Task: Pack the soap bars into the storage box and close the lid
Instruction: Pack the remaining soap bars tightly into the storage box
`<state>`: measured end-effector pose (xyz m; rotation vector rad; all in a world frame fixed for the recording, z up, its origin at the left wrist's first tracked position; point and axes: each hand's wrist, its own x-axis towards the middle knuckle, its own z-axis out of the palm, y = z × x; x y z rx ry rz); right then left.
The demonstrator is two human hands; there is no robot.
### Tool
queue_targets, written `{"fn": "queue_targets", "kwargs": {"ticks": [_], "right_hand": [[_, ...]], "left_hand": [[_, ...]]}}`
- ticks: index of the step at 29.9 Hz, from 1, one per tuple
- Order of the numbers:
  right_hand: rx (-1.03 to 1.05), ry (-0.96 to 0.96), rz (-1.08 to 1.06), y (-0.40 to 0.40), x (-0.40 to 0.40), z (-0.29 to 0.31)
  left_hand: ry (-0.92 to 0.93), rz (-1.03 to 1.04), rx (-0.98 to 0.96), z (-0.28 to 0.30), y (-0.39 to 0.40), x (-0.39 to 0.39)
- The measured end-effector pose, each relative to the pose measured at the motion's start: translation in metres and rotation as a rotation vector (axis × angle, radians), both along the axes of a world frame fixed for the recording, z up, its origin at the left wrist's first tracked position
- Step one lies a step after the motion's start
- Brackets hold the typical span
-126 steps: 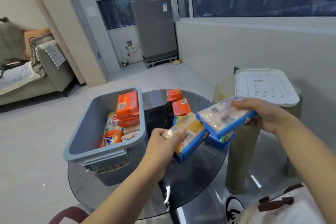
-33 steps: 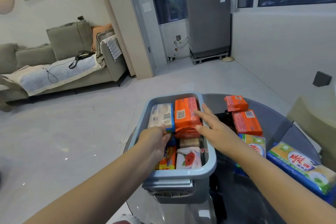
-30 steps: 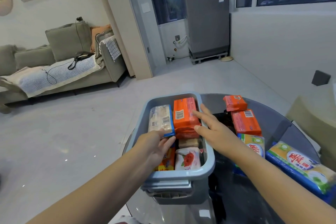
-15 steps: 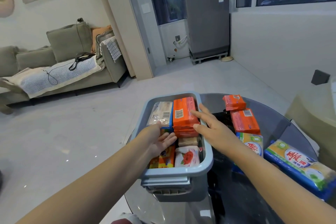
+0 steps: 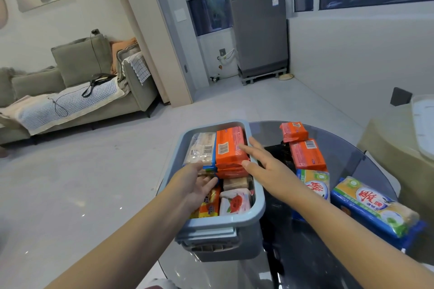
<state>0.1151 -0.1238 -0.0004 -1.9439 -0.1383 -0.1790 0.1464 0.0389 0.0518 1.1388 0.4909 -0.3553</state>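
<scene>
Centre frame: your left hand (image 5: 196,185) hangs open, fingers spread, inside the grey-blue plastic storage box (image 5: 225,220), below the pale blue-edged soap pack (image 5: 203,149). Your right hand (image 5: 265,166), open flat, touches the orange wrapped soap bar (image 5: 229,148). Right: loose orange soap bars (image 5: 306,153) on the dark round glass table (image 5: 352,155).

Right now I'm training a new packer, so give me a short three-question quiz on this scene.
1. True or false: the storage box has its lid on.
2. How many orange soap packs lie on the glass table, outside the box?
3. The right hand rests on: A) an orange pack in the box, B) the lid, C) the blue-yellow pack.

Key: 1 false; 2 two; 3 A.
</scene>
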Motion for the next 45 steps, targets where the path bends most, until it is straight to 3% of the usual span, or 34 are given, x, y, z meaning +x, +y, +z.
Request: {"fn": "queue_targets", "kwargs": {"ticks": [6, 13, 19, 23, 27, 32, 35, 39, 45], "right_hand": [[0.019, -0.020, -0.011, -0.003, -0.006, 0.001], [0.066, -0.023, -0.172, -0.033, -0.022, 0.011], [0.039, 0.092, -0.341, -0.086, -0.042, 0.017], [-0.011, 0.190, -0.421, -0.113, -0.056, 0.010], [-0.256, 0.252, -0.484, -0.137, -0.071, -0.005], [-0.644, 0.473, -0.494, -0.156, -0.077, -0.026], [-0.743, 0.582, -0.440, -0.159, -0.074, -0.032], [-0.707, 0.626, -0.403, -0.160, -0.070, -0.035], [-0.556, 0.623, -0.372, -0.162, -0.069, -0.034]], "left_hand": [[0.005, -0.017, 0.069, 0.005, -0.003, -0.015], [-0.309, -0.174, 0.183, 0.009, -0.029, -0.040], [-0.491, -0.307, 0.148, 0.010, -0.089, -0.069], [-0.483, -0.414, 0.176, -0.001, -0.122, -0.076], [-0.438, -0.439, 0.282, -0.033, -0.149, -0.067], [-0.448, -0.492, 0.816, -0.074, -0.169, -0.050], [-0.367, -0.595, 1.032, -0.090, -0.175, -0.043], [-0.335, -0.626, 1.065, -0.101, -0.177, -0.038], [-0.375, -0.597, 0.934, -0.107, -0.173, -0.035]]}}
